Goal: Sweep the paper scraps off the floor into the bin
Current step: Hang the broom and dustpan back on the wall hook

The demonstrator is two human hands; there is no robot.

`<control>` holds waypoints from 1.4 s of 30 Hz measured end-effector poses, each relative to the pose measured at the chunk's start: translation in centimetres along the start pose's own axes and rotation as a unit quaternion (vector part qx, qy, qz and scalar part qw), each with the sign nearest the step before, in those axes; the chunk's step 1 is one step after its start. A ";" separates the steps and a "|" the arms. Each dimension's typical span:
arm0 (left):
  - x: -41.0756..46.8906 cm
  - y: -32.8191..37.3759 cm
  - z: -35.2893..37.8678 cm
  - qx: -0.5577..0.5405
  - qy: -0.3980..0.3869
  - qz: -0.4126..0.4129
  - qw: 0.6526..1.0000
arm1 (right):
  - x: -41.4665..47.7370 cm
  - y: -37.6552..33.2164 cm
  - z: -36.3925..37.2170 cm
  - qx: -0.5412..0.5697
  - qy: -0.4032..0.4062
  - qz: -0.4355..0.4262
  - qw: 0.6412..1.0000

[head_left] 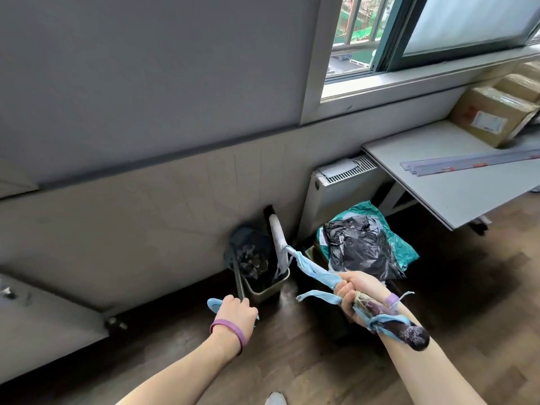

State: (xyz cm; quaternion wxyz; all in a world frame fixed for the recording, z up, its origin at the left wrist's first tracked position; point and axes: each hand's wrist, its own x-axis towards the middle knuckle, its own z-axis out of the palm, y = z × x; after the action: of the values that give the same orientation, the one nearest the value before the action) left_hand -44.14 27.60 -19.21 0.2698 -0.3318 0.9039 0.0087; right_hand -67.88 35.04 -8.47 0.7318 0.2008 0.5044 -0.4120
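**Dustpan tipped over bin, scraps going in**

Paper scraps (253, 260) piled in dark long-handled dustpan (248, 247), pan raised and tilted over small beige bin (267, 290) against the wall. Some scraps maybe already inside bin; too dark to tell. No scraps visible on wood floor (306, 361) in view.

Left hand (235, 312) closed round blue grip end of dustpan handle (238, 280), purple band on wrist. Right hand (355, 295) fisted tight on broom handle (388, 314), handle wrapped in blue cloth strips; broom head (279, 238) up beside the pan, near bin rim.

Step judged: emptying pan. To do well: keep pan lip inside bin rim, tilt steeper slowly, brush down pan face with broom head so nothing sticks or spills past the edge. Bin small, light — risk of knocking over or overshooting.

Around: black bag on teal bag (362, 244) just right of bin, radiator (336, 185) behind, white tabletop (444, 176) with cardboard boxes (493, 115) far right, open window (365, 30) above.
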 end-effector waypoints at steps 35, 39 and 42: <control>-1.7 3.5 3.3 0.110 0.000 0.082 0.991 | -2.3 3.8 -5.1 -0.006 0.031 -0.022 0.999; -1.7 3.6 2.6 0.091 0.012 0.069 0.993 | -2.7 3.5 -5.6 0.000 0.032 -0.026 0.999; -1.4 3.3 1.7 0.068 0.006 0.053 0.996 | -2.9 3.2 -5.3 -0.011 0.025 -0.023 0.999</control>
State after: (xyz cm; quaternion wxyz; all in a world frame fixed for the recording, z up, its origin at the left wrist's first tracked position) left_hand -44.43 31.29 -20.52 0.2857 -0.2640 0.9203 -0.0402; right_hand -68.80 41.82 -8.43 0.7114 0.1914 0.5312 -0.4184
